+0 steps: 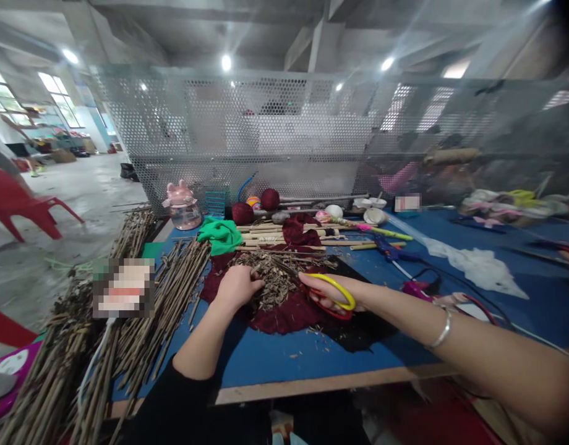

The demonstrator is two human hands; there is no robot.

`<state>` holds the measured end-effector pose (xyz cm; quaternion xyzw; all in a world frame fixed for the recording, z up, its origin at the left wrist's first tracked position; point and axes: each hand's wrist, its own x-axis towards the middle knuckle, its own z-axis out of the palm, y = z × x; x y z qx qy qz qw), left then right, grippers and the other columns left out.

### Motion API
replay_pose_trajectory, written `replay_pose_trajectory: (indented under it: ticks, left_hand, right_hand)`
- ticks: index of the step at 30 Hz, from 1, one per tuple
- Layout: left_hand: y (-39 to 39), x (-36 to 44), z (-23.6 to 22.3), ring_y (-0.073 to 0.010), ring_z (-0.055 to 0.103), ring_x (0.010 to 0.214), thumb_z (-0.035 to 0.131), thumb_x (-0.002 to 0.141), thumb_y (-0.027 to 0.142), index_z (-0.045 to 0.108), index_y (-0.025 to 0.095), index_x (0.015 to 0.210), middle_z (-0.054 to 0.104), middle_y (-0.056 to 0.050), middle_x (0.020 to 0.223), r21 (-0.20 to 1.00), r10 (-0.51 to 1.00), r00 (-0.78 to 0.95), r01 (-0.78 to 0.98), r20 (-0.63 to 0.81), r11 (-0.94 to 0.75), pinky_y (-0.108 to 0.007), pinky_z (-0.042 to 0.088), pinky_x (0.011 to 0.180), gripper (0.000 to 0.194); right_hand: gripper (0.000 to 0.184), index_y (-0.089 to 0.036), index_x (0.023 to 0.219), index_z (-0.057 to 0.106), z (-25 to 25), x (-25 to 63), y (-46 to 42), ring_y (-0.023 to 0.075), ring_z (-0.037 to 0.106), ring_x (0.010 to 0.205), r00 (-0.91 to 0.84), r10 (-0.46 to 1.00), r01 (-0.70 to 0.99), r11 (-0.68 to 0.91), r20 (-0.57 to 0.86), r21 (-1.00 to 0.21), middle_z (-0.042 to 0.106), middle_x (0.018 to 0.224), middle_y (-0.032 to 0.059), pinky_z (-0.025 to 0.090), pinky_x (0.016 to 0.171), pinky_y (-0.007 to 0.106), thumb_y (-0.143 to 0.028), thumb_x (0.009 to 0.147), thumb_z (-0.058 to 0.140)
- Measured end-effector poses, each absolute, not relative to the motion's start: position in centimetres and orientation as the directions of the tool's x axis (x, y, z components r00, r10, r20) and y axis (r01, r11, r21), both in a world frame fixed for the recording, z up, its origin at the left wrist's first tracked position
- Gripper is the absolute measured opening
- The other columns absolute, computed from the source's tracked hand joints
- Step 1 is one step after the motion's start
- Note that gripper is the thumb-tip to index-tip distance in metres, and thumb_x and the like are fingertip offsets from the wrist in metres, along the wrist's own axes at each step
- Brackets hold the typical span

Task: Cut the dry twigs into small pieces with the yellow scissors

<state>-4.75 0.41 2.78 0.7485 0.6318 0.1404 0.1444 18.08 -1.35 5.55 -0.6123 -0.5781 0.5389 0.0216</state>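
Note:
My right hand [328, 290] is closed around scissors [344, 293] with yellow and red handle loops. Their blades point left into a heap of dry brown plant scraps [275, 287]. At the heap's left side my left hand [240, 287] is closed, thumb against fingers; whatever it pinches is too small or hidden to name. Under the scraps lies a dark red cloth [270, 321], with a black cloth [359, 334] beside it on the right. Thin dry stalks [166, 309] lie in a bundle to the left of my left hand.
A green cloth [220, 235], dark red yarn balls [269, 199] and a pink-lidded jar [182, 207] stand toward the back of the blue table [266, 364]. A blue glue gun [393, 249] lies right. A perforated metal screen [266, 136] closes off the far side.

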Motion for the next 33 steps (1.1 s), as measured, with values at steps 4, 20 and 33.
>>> replay_pose_trajectory:
  ticks: [4,20,33]
  left_hand:
    - [0.6,-4.2,2.4,-0.0197,0.06,0.077,0.055,0.072,0.038,0.067,0.019,0.077,0.067,-0.009,0.079,0.384,0.989,0.133,0.912,0.061,-0.146,-0.025,0.04,0.068,0.023]
    - [0.6,-3.9,1.8,-0.0187,0.059,0.074,0.049,0.077,0.034,0.066,0.02,0.076,0.065,-0.007,0.075,0.357,0.97,0.21,0.903,0.119,-0.24,-0.025,0.039,0.066,0.022]
    - [-1.3,2.3,1.0,-0.0178,0.06,0.082,0.044,0.082,0.036,0.059,0.022,0.095,0.057,-0.007,0.097,0.21,0.916,0.386,0.892,0.109,-0.401,-0.027,0.044,0.071,0.025]
  right_hand:
    - [0.064,-0.019,0.067,0.042,5.9,18.6,-2.1,0.0065,0.032,0.027,-0.296,0.668,0.686,-0.348,-0.682,-0.639,0.033,0.039,-0.0069,0.03,0.028,0.018,-0.079,0.067,0.021]
    - [0.063,-0.017,0.044,0.034,4.8,17.1,-3.3,0.0042,0.028,0.033,-0.343,0.843,0.741,-0.028,-0.415,-0.67,0.033,0.036,-0.0032,0.019,0.032,0.018,-0.074,0.068,0.033]
    - [0.054,-0.021,0.062,0.033,5.2,21.3,-3.2,0.0035,0.015,0.029,-0.195,0.806,0.314,-0.489,-0.56,-0.814,0.022,0.039,-0.0109,0.019,0.025,0.014,-0.074,0.07,0.031]
